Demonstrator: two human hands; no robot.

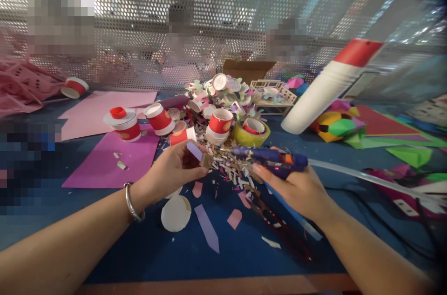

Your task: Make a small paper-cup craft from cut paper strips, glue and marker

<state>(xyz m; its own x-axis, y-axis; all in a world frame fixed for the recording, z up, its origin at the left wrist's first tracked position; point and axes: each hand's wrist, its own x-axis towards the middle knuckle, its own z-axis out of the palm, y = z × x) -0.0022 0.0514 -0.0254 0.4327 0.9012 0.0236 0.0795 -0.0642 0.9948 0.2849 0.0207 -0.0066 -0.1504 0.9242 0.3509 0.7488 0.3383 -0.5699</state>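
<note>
Head view: left hand (171, 167) pinches a lilac paper strip (194, 150) above the bench (132, 253), inward of its near edge's middle. Strip likely light, easily creased; hold by edges. Right hand (298, 189) grips hot-glue gun (260, 154): probably rigid; hold behind nozzle (226, 150).

Bright spots glare across the mesh screen (129, 60); soft light covers the desk (139, 258); outer edges stretch and blur, top-right corner dark.
</note>
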